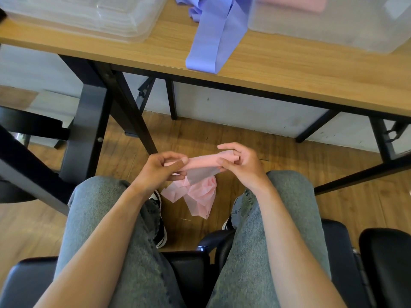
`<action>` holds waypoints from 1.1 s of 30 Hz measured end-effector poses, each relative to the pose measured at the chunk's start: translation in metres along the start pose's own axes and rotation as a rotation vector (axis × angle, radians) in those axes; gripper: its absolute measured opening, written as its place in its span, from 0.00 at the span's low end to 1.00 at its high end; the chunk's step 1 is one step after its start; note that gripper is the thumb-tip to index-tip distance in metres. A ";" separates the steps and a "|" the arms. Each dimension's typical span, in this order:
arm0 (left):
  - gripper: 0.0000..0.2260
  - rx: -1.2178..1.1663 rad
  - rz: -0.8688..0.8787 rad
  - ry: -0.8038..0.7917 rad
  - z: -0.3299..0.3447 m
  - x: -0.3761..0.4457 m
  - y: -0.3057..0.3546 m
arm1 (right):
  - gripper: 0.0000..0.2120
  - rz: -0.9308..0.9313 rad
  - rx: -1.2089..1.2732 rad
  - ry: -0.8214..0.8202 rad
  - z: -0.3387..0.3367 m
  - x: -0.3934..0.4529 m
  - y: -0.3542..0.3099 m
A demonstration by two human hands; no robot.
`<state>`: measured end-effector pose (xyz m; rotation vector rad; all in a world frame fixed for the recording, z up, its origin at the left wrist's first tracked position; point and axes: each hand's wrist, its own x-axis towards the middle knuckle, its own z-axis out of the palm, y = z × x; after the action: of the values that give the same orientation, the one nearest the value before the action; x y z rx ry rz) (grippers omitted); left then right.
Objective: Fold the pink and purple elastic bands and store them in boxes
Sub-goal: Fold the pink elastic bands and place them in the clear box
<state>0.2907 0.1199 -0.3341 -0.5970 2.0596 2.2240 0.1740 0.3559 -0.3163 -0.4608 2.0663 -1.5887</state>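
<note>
A pink elastic band (201, 165) is stretched flat between my two hands, above my knees and below the table. My left hand (162, 167) pinches its left end with thumb and fingers. My right hand (239, 161) grips the right end, which is wrapped over my fingers. The rest of the pink band hangs crumpled (195, 196) between my legs. A purple band (211, 38) lies on the wooden table (289, 65), its end drooping over the front edge. Another pink band (298, 4) lies inside the clear box (333, 25) at the right.
A stack of clear box lids or trays (84, 16) sits on the table's left. Black table legs (93, 121) and braces stand in front of my knees. I sit on a black chair (333, 252); another black chair (26, 125) is at left.
</note>
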 end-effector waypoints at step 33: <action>0.11 0.048 0.002 -0.036 0.000 0.001 -0.003 | 0.19 -0.043 0.024 0.015 -0.001 0.002 0.002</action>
<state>0.2905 0.1203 -0.3371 -0.5478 2.0900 2.1631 0.1716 0.3564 -0.3181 -0.4896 2.0589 -1.6452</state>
